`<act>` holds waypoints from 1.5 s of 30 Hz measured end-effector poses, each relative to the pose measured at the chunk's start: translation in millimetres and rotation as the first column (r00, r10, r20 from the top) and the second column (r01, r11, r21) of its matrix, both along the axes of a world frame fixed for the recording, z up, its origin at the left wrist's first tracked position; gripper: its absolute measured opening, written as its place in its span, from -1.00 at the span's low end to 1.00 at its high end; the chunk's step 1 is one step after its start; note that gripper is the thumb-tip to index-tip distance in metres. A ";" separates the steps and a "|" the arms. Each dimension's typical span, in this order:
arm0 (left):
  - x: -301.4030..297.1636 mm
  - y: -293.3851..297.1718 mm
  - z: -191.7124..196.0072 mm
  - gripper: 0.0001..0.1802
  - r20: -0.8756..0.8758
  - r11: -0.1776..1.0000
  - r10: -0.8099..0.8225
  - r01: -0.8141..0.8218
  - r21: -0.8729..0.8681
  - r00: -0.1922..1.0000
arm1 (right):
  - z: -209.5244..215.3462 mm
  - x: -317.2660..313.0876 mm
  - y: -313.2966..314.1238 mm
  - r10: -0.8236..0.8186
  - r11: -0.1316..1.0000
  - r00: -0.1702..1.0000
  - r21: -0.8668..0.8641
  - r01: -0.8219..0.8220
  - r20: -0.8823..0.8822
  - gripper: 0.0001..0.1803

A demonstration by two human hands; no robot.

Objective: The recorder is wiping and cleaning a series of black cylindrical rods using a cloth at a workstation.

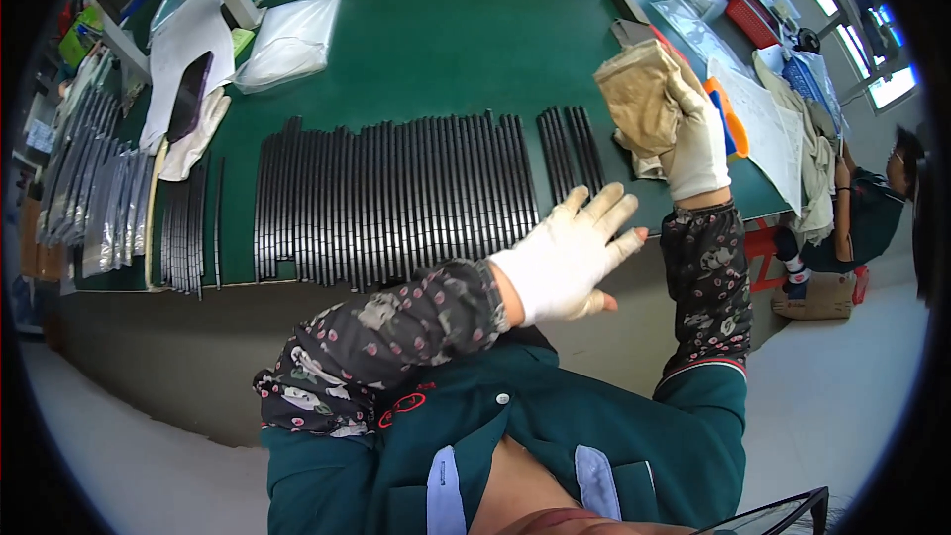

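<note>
My left hand point(567, 260), in a white glove with bare fingertips showing, is open with its fingers spread. It hovers at the table's front edge, beside the right end of a broad row of black rods point(396, 193) laid side by side. A few more black rods point(572, 154) lie just beyond its fingers, apart from the row. Farther right, my right hand point(699, 151), also gloved, is closed on a beige cloth point(634, 99) raised over the table. The cloth hides most of that hand's fingers.
Thinner black rods point(183, 233) and bagged rods point(109, 208) lie at the left. A phone point(190, 97), a spare glove point(198, 139) and a clear plastic bag point(292, 40) are behind them. An orange-and-blue object point(728, 119) stands by my right hand. Another person point(872, 208) sits at the far right.
</note>
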State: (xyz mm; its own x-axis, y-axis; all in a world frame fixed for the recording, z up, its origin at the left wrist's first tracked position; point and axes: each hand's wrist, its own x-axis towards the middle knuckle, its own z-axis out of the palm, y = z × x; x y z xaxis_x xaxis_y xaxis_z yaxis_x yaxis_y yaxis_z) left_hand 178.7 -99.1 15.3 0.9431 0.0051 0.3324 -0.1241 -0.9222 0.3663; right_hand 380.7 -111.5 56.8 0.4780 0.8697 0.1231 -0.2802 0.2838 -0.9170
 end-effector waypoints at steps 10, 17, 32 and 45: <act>-32.3 12.4 -3.5 -0.13 -0.163 0.992 0.103 -0.090 0.087 0.981 | -19.1 -2.9 -43.6 -0.119 0.983 0.982 -0.121 0.138 0.149 -0.60; -53.1 -2.6 -9.9 -0.14 -0.256 0.997 -0.073 0.078 0.011 0.964 | -34.9 -50.1 -32.5 0.324 0.822 -0.264 -0.409 -0.397 0.908 -0.37; -59.1 -1.0 -19.8 -0.13 -0.295 0.970 -0.156 0.089 -0.226 0.943 | -48.8 -75.9 14.5 0.232 0.763 -0.358 -0.398 -0.509 0.904 -0.29; -57.0 0.4 -27.9 -0.18 -0.192 0.995 -0.097 0.097 -0.012 0.976 | -49.1 -101.1 20.3 0.197 0.880 -0.269 -0.291 -0.375 0.943 -0.29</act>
State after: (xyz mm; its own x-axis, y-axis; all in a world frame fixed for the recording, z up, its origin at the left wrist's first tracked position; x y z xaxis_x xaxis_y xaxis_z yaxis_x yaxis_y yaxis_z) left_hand 121.7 -98.7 -12.6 0.9855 -0.0891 0.1446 -0.1400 -0.9082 0.3945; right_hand 279.6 -91.2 7.6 -0.5644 0.8062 0.1774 0.7823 0.5910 -0.1970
